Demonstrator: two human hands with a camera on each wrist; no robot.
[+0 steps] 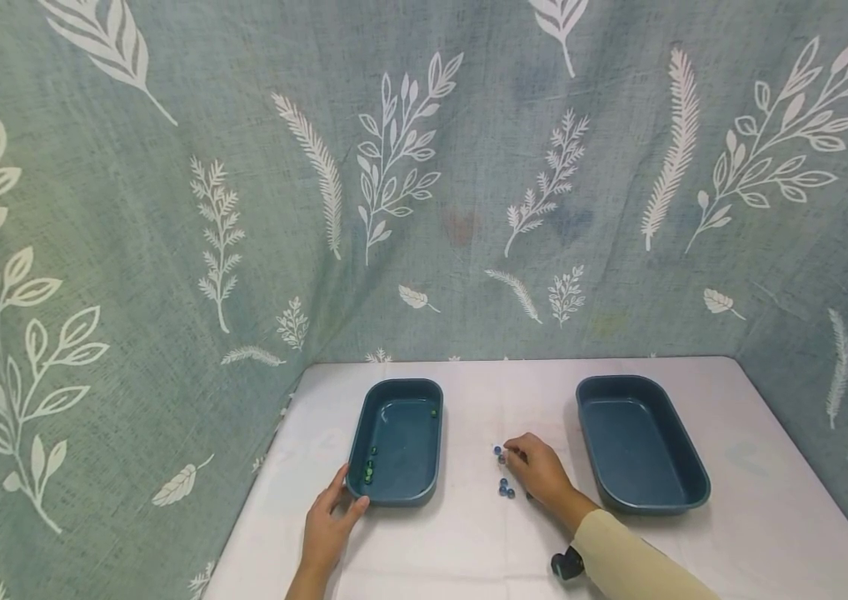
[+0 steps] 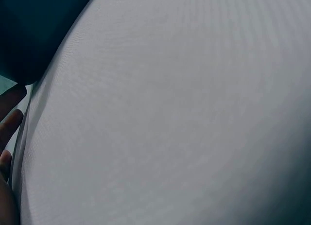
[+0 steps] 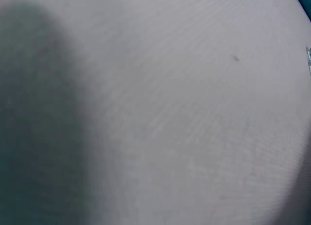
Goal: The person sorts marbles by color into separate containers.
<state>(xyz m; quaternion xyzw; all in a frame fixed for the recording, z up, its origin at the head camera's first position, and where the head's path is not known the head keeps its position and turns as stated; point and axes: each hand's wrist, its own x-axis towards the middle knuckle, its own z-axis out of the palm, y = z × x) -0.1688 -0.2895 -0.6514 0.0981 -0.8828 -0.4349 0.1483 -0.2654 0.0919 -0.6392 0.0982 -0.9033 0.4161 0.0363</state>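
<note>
My left hand (image 1: pixel 329 525) is at the near left corner of the left teal tray (image 1: pixel 403 502), thumb and fingers spread, touching its rim. Several green marbles (image 1: pixel 369 471) lie inside along its left side, and one more green marble (image 1: pixel 434 413) sits near the far right corner. Over the table between the trays, my right hand (image 1: pixel 544 475) has curled fingers and pinches a small blue marble (image 1: pixel 502 459) at its fingertips. Beside it on the cloth are another blue marble (image 1: pixel 497 450) and a small cluster of blue marbles (image 1: pixel 504 490). Neither wrist view shows the marbles.
A second teal tray (image 1: pixel 660 505) stands right of my right hand, with no marbles visible inside. A black device (image 1: pixel 566 564) is at the right wrist, by the sleeve. White cloth covers the table (image 1: pixel 461 550); leaf-patterned fabric (image 1: pixel 424 208) hangs behind and at both sides.
</note>
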